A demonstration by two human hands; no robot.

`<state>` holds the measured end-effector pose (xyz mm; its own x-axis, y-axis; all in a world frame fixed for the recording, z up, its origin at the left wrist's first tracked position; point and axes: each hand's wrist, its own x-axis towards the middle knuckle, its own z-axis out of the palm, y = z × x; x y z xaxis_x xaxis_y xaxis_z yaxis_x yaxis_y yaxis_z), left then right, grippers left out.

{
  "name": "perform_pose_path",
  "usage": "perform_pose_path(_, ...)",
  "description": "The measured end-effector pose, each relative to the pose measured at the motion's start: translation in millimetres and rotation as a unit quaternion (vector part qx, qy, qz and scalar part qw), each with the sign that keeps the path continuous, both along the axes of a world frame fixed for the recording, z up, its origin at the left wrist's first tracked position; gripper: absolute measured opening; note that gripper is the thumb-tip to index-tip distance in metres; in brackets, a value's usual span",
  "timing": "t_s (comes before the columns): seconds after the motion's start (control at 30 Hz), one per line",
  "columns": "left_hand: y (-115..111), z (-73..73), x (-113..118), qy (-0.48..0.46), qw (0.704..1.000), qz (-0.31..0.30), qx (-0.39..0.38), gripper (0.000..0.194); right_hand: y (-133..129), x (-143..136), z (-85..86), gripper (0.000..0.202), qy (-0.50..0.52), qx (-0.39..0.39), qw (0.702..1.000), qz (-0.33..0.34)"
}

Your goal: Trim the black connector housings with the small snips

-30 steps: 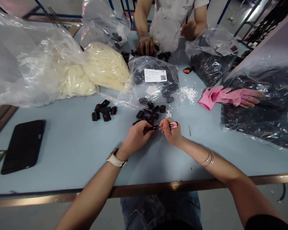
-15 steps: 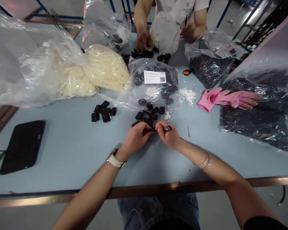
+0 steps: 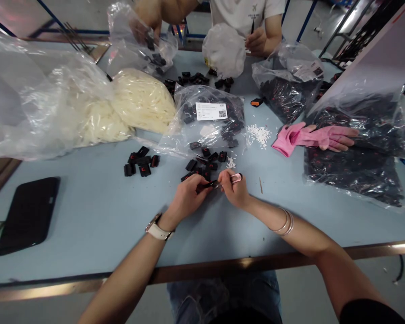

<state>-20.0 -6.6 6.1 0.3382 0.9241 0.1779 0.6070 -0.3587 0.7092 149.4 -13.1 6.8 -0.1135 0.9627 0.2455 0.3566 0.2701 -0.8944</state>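
Note:
Near the middle of the blue-grey table, my left hand (image 3: 190,194) pinches a small black part (image 3: 209,184). My right hand (image 3: 234,189) is closed round tweezers (image 3: 236,178), whose tips meet the black part between the two hands. Just beyond my fingers lies a loose group of black parts (image 3: 212,166), some with red marks. Small white pieces (image 3: 231,163) lie beside that group, with a larger scatter of them (image 3: 258,135) farther back. A second cluster of black parts (image 3: 144,170) sits to the left of my hands.
A labelled clear bag (image 3: 211,111) of black parts lies behind my hands. Bags with cream pieces (image 3: 143,99) stand left. Pink gloves (image 3: 324,137) rest by dark-filled bags (image 3: 354,173) at right. A black tablet (image 3: 29,215) lies left. Across the table, a person reaches into a bag.
The other person's hand has moved from the black parts to the clear bag at the back left. The tweezers in my right hand have turned slightly. The whole view has shifted a little.

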Motion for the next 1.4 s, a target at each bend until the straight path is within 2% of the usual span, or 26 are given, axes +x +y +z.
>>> perform_pose_path(0.1, 0, 1.0, 0, -0.006, 1.0, -0.001, -0.006, 0.007, 0, 1, -2.2, 0.039, 0.033, -0.012, 0.999, -0.025)
perform_pose_path(0.3, 0, 1.7, 0, 0.003, 1.0, -0.002, -0.018, 0.008, -1, 2, -4.1, 0.037, 0.047, -0.026, 0.998, -0.016)
perform_pose_path(0.83, -1, 1.8, 0, 0.017, 1.0, 0.001, -0.006, 0.007, 4, -4, 7.5, 0.03, -0.052, -0.032, 0.998, -0.024)
perform_pose_path(1.1, -1, 3.3, 1, 0.006, 1.0, 0.0, -0.012, 0.006, -2, 0, -3.7, 0.039, 0.038, -0.038, 0.998, -0.023)
perform_pose_path(1.3, 0, 3.3, 1, 0.021, 1.0, 0.005, -0.008, 0.006, 0, -1, -0.1, 0.042, 0.016, -0.037, 0.999, 0.018)
perform_pose_path(1.4, 0, 2.3, 1, 0.019, 1.0, 0.005, -0.014, 0.008, 2, 0, 0.4, 0.044, 0.063, -0.05, 0.997, -0.004)
